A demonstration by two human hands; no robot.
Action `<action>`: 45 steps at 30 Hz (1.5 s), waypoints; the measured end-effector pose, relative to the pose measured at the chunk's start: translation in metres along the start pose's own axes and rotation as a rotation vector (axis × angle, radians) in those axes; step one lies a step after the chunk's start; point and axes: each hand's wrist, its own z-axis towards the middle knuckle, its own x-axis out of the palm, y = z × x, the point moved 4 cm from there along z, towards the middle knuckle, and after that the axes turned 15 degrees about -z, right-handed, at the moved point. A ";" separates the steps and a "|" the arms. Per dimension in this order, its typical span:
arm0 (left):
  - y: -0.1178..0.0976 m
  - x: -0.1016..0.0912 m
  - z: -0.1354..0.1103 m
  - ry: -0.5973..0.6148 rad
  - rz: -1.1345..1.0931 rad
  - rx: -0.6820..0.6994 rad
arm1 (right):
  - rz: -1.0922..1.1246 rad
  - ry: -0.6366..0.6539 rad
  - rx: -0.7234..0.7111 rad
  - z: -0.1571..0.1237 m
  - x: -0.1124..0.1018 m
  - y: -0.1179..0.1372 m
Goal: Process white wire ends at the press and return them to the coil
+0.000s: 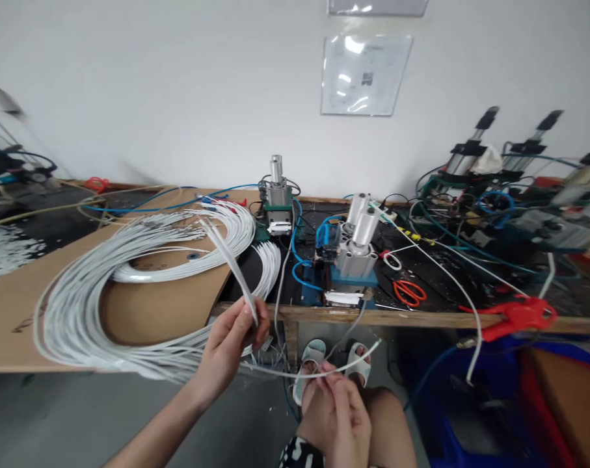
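Note:
My left hand [237, 333] is closed around a few white cables [230, 259] whose ends point up and away over the bench edge. Lower down, above my lap, my right hand [344, 404] pinches a single white cable [358, 365]; its free end sticks out to the right. That cable runs leftward, below my left hand. Beside my left hand a large coiled bundle of white cables [75, 305] lies on brown cardboard [148, 312], partly over the bench edge. Ahead of my right hand, on the bench, stands a pneumatic press [356, 253] with silver cylinders.
A smaller press [278, 201] stands farther back. Orange-handled scissors [409, 294] lie right of the front press. A red air gun [516, 317] hangs at the bench edge, above a blue bin [463, 422]. More machines [470, 156] fill the right side. White scraps [9, 250] lie at left.

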 end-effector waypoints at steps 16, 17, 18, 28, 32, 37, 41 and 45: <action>0.009 0.014 0.002 0.031 0.190 0.035 | 0.026 0.230 -0.434 -0.027 -0.009 0.136; 0.010 0.015 0.001 0.039 0.201 0.040 | -0.029 0.226 -0.482 -0.027 -0.012 0.142; 0.010 0.017 0.001 0.047 0.209 0.046 | -0.079 0.219 -0.537 -0.026 -0.015 0.148; 0.016 0.025 0.000 0.095 0.229 0.049 | -0.250 0.239 -0.856 -0.034 -0.017 0.165; 0.018 0.023 -0.001 0.111 0.226 0.059 | -0.251 0.268 -0.875 -0.036 -0.015 0.164; 0.017 0.025 -0.001 0.104 0.224 0.049 | -0.263 0.262 -0.868 -0.041 -0.014 0.167; 0.015 0.025 0.000 0.088 0.193 0.050 | -0.218 0.202 -0.654 -0.028 -0.016 0.154; 0.012 0.024 -0.001 0.087 0.169 0.064 | 0.008 0.061 -0.130 0.019 -0.022 0.093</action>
